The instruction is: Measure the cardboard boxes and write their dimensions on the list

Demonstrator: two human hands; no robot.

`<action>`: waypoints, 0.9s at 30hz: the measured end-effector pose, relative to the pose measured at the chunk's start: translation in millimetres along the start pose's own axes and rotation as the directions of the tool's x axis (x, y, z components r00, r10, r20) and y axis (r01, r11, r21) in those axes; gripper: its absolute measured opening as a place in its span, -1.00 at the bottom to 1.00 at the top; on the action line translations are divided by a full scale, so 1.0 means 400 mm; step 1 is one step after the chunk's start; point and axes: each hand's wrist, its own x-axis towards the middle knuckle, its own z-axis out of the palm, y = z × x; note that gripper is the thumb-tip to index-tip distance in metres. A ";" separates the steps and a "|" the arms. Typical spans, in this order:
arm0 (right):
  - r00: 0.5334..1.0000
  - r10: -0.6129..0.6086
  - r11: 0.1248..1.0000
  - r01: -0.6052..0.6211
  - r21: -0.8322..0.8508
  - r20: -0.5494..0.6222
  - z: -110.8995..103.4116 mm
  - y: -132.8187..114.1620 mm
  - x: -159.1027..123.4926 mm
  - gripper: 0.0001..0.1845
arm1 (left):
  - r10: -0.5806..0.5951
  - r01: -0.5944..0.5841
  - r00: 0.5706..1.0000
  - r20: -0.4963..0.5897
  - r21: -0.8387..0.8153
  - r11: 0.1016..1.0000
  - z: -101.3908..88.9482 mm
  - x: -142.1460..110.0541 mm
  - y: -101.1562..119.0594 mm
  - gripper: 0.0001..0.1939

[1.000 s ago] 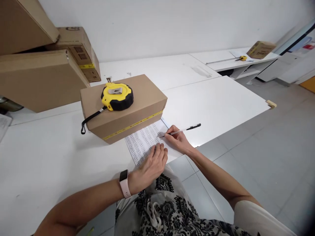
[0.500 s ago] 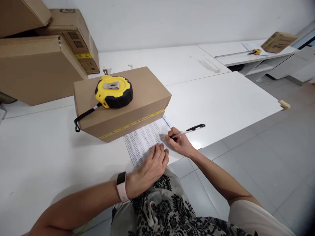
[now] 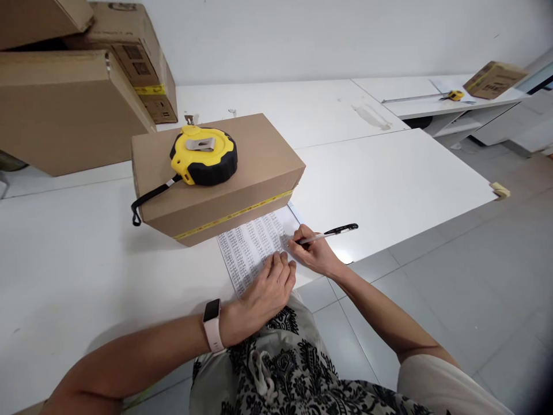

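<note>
My right hand (image 3: 314, 251) grips a pen (image 3: 330, 233) with a clear barrel and black cap end; its tip is at the written sheet, mostly hidden by my fingers. The paper (image 3: 246, 252), covered in columns of small handwriting, lies at the table's front edge. My left hand (image 3: 268, 286) rests flat on the paper's lower part, fingers stretched out and close together. Just behind the paper stands a closed cardboard box (image 3: 254, 153) with a yellow tape strip. On top of it lies a yellow and black tape measure (image 3: 203, 154) with a black wrist strap.
Several cardboard boxes (image 3: 73, 109) are stacked at the left against the wall. The white table (image 3: 375, 173) extends right, a pale corner guard (image 3: 500, 191) on its corner. Farther right, a second tape measure (image 3: 455, 95) with extended blade lies near another box (image 3: 495, 79).
The view has shifted, so the boxes sit higher in the picture. The pen has tilted slightly in my right hand, its tip still near the paper. My left hand stays in place.
</note>
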 end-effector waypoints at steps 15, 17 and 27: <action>1.000 0.000 1.000 0.000 0.000 0.005 0.001 -0.004 -0.001 -0.68 | 0.005 -0.005 1.000 0.009 -0.037 0.999 -0.005 0.004 -0.004 -0.52; 1.000 -0.001 1.000 0.001 0.005 -0.007 0.001 -0.003 -0.001 -0.68 | 0.006 -0.005 1.000 0.012 -0.035 0.999 -0.007 0.005 -0.005 -0.52; 0.999 -0.020 1.000 0.020 -0.017 -0.041 0.001 -0.002 0.003 -0.68 | -0.001 0.001 1.000 0.011 -0.074 0.997 0.000 -0.001 0.001 -0.49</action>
